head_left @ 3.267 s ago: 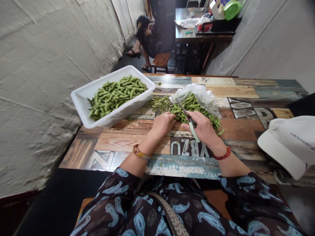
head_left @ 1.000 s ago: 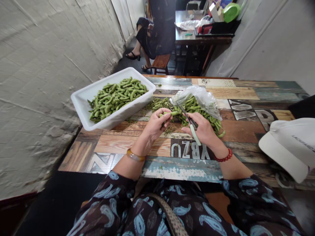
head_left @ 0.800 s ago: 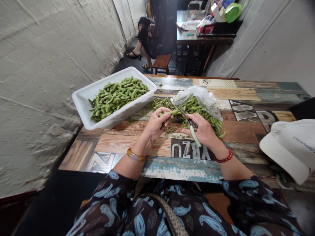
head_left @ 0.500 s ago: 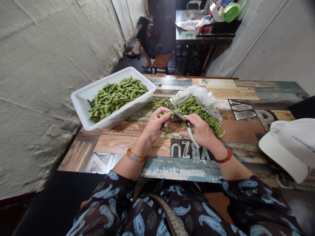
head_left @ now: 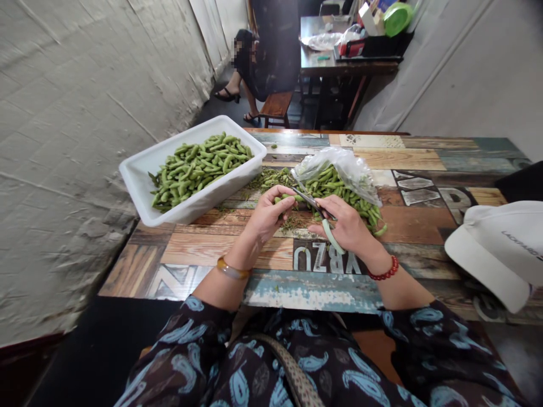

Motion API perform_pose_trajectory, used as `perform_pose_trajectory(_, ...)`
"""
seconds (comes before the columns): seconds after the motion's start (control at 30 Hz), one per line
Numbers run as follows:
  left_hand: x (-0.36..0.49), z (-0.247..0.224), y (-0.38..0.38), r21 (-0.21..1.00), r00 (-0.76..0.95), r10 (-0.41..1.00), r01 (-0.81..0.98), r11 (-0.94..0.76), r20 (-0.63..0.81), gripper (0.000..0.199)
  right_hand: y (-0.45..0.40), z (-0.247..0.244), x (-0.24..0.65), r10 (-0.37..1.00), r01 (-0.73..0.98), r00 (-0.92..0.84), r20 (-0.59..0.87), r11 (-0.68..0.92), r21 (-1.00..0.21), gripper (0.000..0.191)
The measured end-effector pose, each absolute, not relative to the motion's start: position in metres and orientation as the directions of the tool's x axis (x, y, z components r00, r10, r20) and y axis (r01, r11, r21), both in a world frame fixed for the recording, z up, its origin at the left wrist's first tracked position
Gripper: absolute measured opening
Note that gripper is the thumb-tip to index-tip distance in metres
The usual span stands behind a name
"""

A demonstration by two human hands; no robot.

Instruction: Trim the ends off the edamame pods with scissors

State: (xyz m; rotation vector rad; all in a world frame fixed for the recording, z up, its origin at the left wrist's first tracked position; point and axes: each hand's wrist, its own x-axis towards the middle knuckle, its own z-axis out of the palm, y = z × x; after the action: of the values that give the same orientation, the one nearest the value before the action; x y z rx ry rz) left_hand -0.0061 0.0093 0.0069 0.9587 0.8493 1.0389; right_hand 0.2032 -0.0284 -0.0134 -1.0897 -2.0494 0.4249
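My left hand point(head_left: 270, 212) pinches a green edamame pod point(head_left: 280, 199) between thumb and fingers. Closed round a pair of scissors point(head_left: 333, 236) with pale green handles, my right hand point(head_left: 344, 221) points the dark blades at the pod's end. Behind that hand a heap of edamame pods point(head_left: 326, 181) spills from a clear plastic bag point(head_left: 352, 169). Small trimmings point(head_left: 271, 178) lie scattered on the table beyond and under my left hand. To the left, a white plastic tub point(head_left: 193, 210) holds many more pods.
The patchwork-patterned table point(head_left: 229, 246) meets a rough grey wall point(head_left: 76, 113) on the left. A white cap point(head_left: 496, 249) lies at the right. Beyond the table, a person's legs point(head_left: 241, 85) show beside a wooden stool point(head_left: 276, 107) and another cluttered table point(head_left: 311, 62).
The view has shifted very slightly. Both hands keep almost the same pose, with the pod still beside the scissor blades.
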Motion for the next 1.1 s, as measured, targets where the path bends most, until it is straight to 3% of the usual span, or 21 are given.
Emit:
perform_pose_trajectory(0.47,-0.010,0.003,0.015,0.865,0.353,0.933,-0.444,0.233,-0.070,0.034,-0.026,-0.011,0.204,0.831,0.609,-0.264,0.490,0.537,-0.584,0.047)
perform_pose_trajectory(0.8,-0.012,0.003,0.016,0.827,0.350,0.929,-0.483,0.288,-0.119,0.036,-0.027,-0.010,0.205,0.829,0.644,-0.238,0.506,0.525,-0.557,0.041)
perform_pose_trajectory(0.97,-0.014,0.015,0.013,0.937,0.205,0.977,-0.326,0.123,-0.057,0.032,-0.026,-0.010,0.209,0.813,0.650,-0.229,0.535,0.537,-0.538,0.039)
perform_pose_trajectory(1.1,-0.029,0.046,0.023,0.984,0.116,0.978,0.020,-0.179,0.176,0.026,-0.023,-0.012,0.211,0.800,0.647,-0.209,0.562,0.544,-0.534,0.039)
